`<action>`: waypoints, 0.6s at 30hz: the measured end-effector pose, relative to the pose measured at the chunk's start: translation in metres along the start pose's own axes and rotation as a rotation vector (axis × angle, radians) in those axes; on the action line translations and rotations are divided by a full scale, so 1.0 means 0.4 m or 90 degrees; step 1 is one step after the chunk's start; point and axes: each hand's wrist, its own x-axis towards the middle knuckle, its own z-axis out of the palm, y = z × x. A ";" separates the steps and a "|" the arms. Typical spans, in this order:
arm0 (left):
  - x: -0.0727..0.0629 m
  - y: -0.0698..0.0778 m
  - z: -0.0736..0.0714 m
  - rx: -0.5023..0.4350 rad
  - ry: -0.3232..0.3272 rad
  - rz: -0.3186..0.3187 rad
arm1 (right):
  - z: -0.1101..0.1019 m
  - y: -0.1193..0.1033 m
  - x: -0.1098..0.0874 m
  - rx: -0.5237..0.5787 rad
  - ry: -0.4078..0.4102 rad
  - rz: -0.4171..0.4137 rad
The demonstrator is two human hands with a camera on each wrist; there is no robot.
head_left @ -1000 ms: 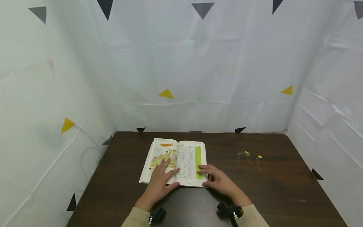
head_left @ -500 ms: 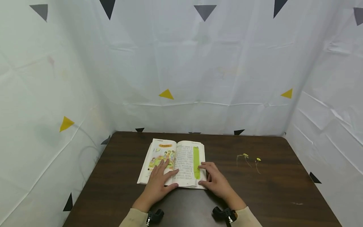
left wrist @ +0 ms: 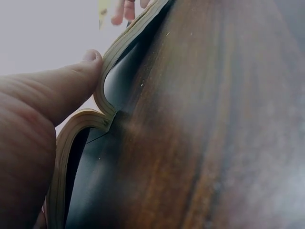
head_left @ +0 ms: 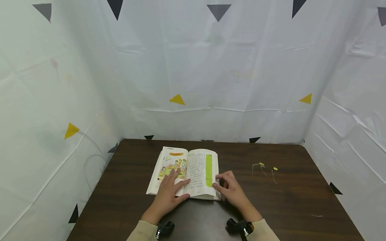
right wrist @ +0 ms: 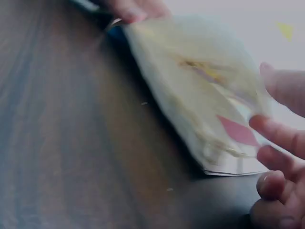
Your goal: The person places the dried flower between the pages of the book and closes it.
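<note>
An open book (head_left: 197,174) lies on the dark wooden table, a coloured drawing on its left page and rows of text beside a green strip on its right page. My left hand (head_left: 166,198) rests spread over the left page, its thumb near the spine at the lower edge. In the left wrist view that thumb lies against the book's curved page block (left wrist: 107,71). At the right edge my right hand (head_left: 235,193) pinches a page (right wrist: 205,43) between thumb and fingers. The page bows upward, and printed colour shows beneath it in the right wrist view.
Several thin stems with small yellow flowers (head_left: 261,165) lie on the table (head_left: 295,197) to the right of the book. White sheeting (head_left: 211,67) with dark and yellow triangles hangs behind and at both sides.
My right hand has taken hold of the right page's edge and raised it, so the page's lower edge lifts off those below. The left hand stays in place on the left page.
</note>
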 end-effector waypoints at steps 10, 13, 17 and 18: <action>-0.005 0.001 -0.005 0.007 -0.006 0.005 | 0.015 0.016 -0.004 0.065 0.058 -0.095; -0.006 0.000 -0.007 0.009 -0.014 0.004 | 0.029 0.010 -0.006 0.083 0.083 -0.148; -0.006 0.000 -0.009 0.012 -0.035 -0.003 | 0.040 0.007 -0.006 0.115 0.067 -0.212; -0.006 -0.001 -0.009 0.013 -0.038 -0.002 | 0.042 0.009 -0.006 0.117 0.056 -0.225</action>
